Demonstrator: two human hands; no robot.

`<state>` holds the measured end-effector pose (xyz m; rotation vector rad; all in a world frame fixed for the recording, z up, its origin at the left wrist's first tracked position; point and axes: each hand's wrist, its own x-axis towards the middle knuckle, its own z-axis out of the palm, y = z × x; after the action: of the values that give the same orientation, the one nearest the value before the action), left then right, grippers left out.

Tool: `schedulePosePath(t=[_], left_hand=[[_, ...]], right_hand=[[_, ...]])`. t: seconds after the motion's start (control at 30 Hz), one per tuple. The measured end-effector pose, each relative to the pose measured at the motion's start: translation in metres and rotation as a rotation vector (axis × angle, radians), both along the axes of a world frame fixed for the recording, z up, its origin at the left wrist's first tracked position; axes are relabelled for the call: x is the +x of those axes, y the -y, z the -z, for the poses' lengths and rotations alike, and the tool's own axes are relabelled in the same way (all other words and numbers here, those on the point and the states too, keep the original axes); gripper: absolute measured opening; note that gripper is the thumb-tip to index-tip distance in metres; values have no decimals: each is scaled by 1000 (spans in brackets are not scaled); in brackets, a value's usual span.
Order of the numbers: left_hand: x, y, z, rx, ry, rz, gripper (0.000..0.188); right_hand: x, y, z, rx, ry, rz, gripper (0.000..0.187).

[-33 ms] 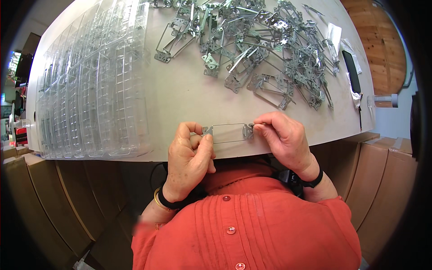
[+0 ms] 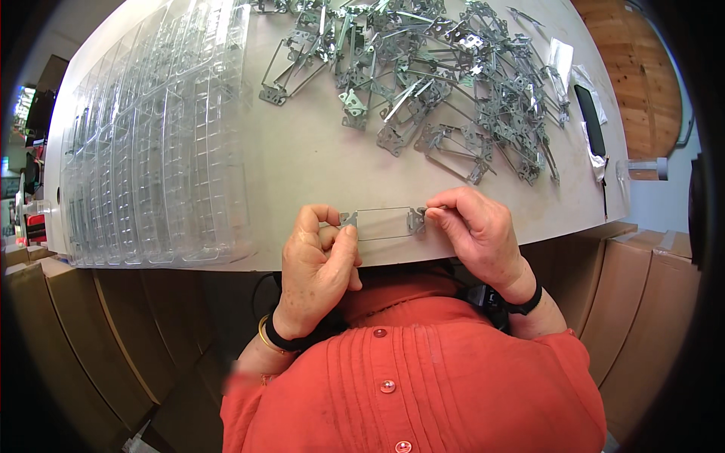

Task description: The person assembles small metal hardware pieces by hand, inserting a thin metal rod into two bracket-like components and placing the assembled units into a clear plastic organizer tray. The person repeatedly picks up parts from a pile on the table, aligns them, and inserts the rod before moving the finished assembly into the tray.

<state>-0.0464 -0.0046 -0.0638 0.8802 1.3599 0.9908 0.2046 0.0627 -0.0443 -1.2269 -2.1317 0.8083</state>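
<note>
Near the front edge of the table I hold a small metal frame (image 2: 416,220), two flat cut-out end plates joined by a pair of thin parallel rods. My left hand (image 2: 317,260) pinches its left plate between thumb and fingers, covering part of it. The right plate's outer edge is gripped by the thumb and forefinger of my right hand (image 2: 477,235). Stretched level between both hands, the frame lies just above or on the tabletop; I cannot tell which. A tangled heap of similar metal frames (image 2: 453,68) spreads over the far middle and right of the table.
A clear plastic tray (image 2: 151,166) with long compartments covers the table's left side. At the right edge lie a dark phone-like slab (image 2: 590,119) and white paper scraps (image 2: 560,57). Cardboard boxes (image 2: 623,294) stand below the table (image 2: 302,162) on both sides.
</note>
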Motion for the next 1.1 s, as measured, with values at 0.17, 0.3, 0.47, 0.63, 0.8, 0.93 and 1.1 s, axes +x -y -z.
schedulePosePath(t=[0.17, 0.3, 0.47, 0.63, 0.8, 0.93, 1.1], left_hand=[[0, 0, 0, -1, -6, 0, 15], [0, 0, -1, -2, -8, 2, 15], [-1, 0, 0, -22, 28, 6, 17], [-2, 0, 0, -45, 87, -41, 17], [-2, 0, 1, -32, 83, -41, 17], [-2, 0, 1, -34, 79, -39, 17], [-1, 1, 1, -25, 68, -44, 16]], right_hand=[[0, -1, 4, 79, -21, -26, 12], [1, -2, 4, 78, 29, -36, 11], [3, -2, 3, 99, 10, -49, 13], [4, 0, -3, 97, -24, -45, 17], [4, 3, -1, 91, -29, -62, 18], [3, 4, 0, 84, -18, -73, 18], [1, 4, -1, 79, -6, -80, 17]])
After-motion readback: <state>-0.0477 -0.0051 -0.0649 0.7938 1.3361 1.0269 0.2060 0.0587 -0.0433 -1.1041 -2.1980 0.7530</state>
